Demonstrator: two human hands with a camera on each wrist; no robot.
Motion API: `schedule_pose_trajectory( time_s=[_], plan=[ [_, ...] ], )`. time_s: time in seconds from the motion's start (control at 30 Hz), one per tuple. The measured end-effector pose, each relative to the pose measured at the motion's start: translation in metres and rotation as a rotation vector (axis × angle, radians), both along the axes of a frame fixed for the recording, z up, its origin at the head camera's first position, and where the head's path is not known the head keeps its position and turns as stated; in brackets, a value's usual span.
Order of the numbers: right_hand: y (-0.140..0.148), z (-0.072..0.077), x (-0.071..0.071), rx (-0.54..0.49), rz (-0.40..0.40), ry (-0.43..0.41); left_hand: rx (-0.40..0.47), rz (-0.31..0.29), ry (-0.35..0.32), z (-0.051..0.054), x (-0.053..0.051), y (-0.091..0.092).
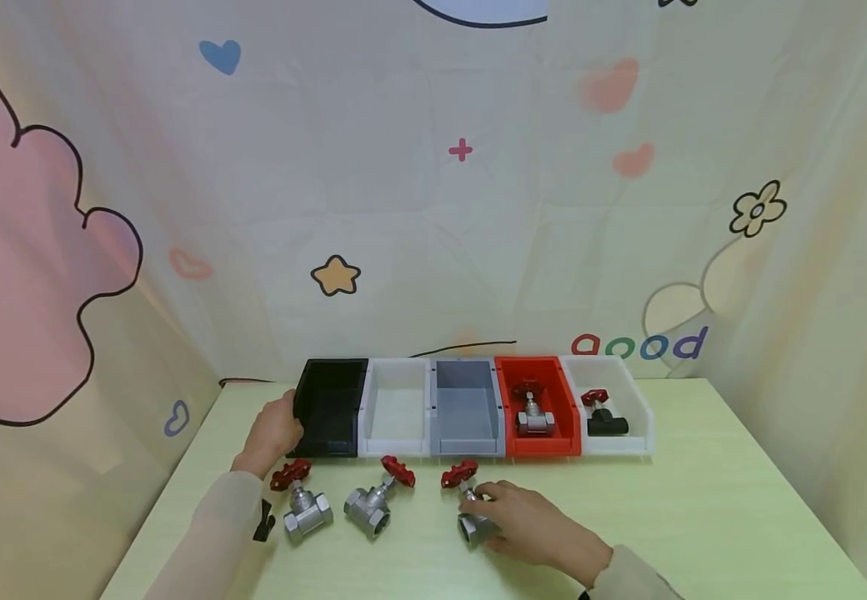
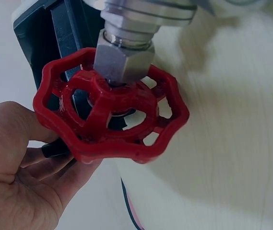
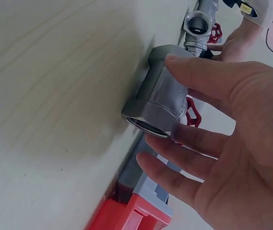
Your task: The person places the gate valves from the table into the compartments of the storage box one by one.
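Observation:
My left hand [image 1: 272,429] holds the left wall of the black bin [image 1: 326,443]. Thumb and fingers lie on either side of a black edge in the left wrist view, partly hidden by a red handwheel [image 2: 100,115]. My right hand [image 1: 527,521] grips the metal body of a gate valve [image 1: 476,528] with a red handwheel; thumb and fingers are on the body [image 3: 162,88] in the right wrist view. Two similar gate valves stand on the table to its left, one near my left forearm [image 1: 306,512] and another in the middle [image 1: 366,508].
Right of the black bin, joined in a row, are a white bin [image 1: 394,447], a grey bin [image 1: 467,447], a red bin [image 1: 543,447] holding a metal gate valve [image 1: 534,422], and another white bin [image 1: 639,408] holding a black-bodied valve [image 1: 608,423]. A patterned curtain [image 1: 403,183] hangs behind.

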State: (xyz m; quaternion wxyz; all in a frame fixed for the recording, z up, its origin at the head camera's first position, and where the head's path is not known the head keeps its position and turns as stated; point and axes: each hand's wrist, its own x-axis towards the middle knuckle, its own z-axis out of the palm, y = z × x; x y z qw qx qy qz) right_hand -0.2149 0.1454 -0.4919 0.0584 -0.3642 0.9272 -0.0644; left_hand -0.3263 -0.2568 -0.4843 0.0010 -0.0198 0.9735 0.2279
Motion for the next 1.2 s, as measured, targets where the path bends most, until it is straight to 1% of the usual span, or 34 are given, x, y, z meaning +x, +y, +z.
schedule_pose_trajectory(
  time_s=[0.2,0.53,0.77,1.0,1.2],
  plan=[
    [-0.003,0.0,-0.001,-0.027,0.009,-0.004,0.008,0.003,-0.003,0.001,-0.001,0.0],
    [-0.005,-0.009,-0.004,-0.034,-0.027,-0.056,0.006,0.015,-0.008,0.001,0.001,0.002],
    [-0.004,-0.012,-0.006,-0.061,-0.003,-0.032,0.003,0.014,-0.004,0.001,0.001,0.001],
    [-0.003,-0.013,-0.008,-0.062,0.003,-0.045,0.002,0.009,0.0,0.0,0.0,0.001],
    [-0.002,-0.013,-0.008,-0.065,0.027,-0.005,-0.002,0.011,-0.002,0.001,0.0,0.001]
  ],
)
